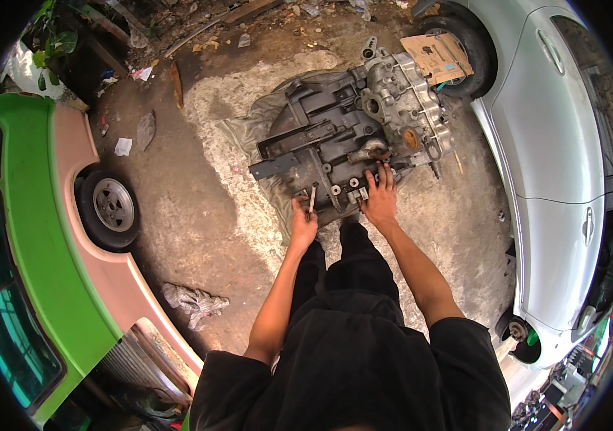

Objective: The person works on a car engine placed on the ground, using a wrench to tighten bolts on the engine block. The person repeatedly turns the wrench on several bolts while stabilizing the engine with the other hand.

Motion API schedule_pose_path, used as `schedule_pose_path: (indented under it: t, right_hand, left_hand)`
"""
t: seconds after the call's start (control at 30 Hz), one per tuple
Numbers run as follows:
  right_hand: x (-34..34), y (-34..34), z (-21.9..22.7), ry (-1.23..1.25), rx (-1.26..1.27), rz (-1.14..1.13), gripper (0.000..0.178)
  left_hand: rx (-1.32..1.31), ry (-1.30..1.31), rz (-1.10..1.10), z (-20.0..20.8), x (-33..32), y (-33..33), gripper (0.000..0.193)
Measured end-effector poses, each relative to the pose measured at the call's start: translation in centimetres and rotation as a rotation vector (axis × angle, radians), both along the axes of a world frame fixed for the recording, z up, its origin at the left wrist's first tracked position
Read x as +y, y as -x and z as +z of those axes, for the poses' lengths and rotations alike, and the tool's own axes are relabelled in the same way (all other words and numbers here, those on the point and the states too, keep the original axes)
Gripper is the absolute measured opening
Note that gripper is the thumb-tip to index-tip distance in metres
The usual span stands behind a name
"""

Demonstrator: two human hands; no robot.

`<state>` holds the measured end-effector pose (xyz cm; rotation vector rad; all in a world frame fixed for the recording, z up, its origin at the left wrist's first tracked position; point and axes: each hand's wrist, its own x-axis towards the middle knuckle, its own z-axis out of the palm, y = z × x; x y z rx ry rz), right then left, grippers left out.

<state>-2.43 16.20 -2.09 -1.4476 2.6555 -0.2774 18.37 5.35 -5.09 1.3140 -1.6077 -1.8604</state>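
engine block (349,136) under flat right hand (379,197); left hand (303,224) grip clenched on tool (312,198)

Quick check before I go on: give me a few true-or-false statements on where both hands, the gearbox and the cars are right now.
1. The left hand grips a slim metal tool. True.
2. The right hand hangs clear of the gearbox. False: it rests flat on the casing.
3. The gearbox lies on a cloth on the ground. True.
4. A cardboard piece lies by the green car. False: it lies by the silver car.
5. A rag lies near the green car. True.
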Motion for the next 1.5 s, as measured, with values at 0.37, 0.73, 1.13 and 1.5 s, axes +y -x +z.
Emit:
schedule_pose_path:
  t: [0.37, 0.73, 1.13, 1.5]
  right_hand:
    - [-0.1, -0.1, 0.3, -0.008, -0.005, -0.008, 0.091]
    - [0.0, 0.0, 0.0, -0.002, 0.000, 0.000, 0.091]
    - [-0.1, -0.1, 0.2, 0.016, -0.012, -0.002, 0.090]
    - [0.0, -0.1, 0.1, 0.021, 0.010, 0.004, 0.089]
  left_hand:
    - [0.128, -0.188, -0.159, 0.6, 2.6, -0.1, 0.084]
    - [0.232, -0.371, -0.137, 1.2, 3.3, 0.3, 0.090]
    - [-0.258, -0.395, -0.267, 1.4, 3.2, -1.3, 0.060]
    - [-0.018, -0.469, -0.123, 1.4, 3.1, -1.1, 0.067]
